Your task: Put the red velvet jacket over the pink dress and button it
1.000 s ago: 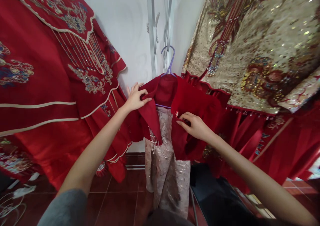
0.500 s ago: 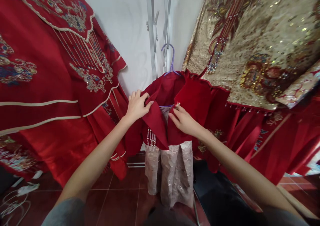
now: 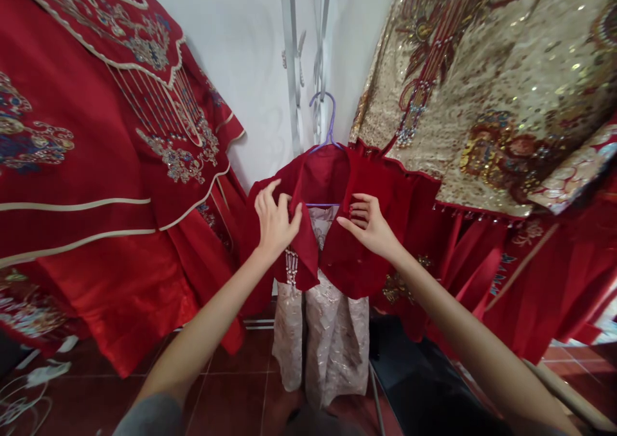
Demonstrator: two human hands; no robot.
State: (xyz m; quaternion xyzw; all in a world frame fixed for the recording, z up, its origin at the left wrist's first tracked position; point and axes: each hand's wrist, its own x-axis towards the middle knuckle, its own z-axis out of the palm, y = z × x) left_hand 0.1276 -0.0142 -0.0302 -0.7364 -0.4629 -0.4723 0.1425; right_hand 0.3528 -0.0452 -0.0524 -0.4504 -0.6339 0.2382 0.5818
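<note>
A small red jacket (image 3: pixel 354 259) hangs on a purple hanger (image 3: pixel 328 127) over a pale pink embroidered skirt (image 3: pixel 321 339), straight ahead. My left hand (image 3: pixel 274 220) pinches the jacket's left front flap near the collar. My right hand (image 3: pixel 369 224) grips the right front edge, fingers curled on the cloth. The two flaps are held close together, slightly apart at the chest. A short beaded tassel (image 3: pixel 290 269) dangles below my left hand.
A large red embroidered robe (image 3: pixel 96 166) hangs at the left. A gold sequinned robe (image 3: pixel 491 82) over red pleats hangs at the right. A metal rack pole (image 3: pixel 292 63) stands against the white wall. White cables (image 3: pixel 38 378) lie on the dark red tiled floor.
Both hands rose slightly and drew the jacket's two front flaps inward. The right hand shifted its grip higher on the right edge. The garment hangs straighter than a second ago.
</note>
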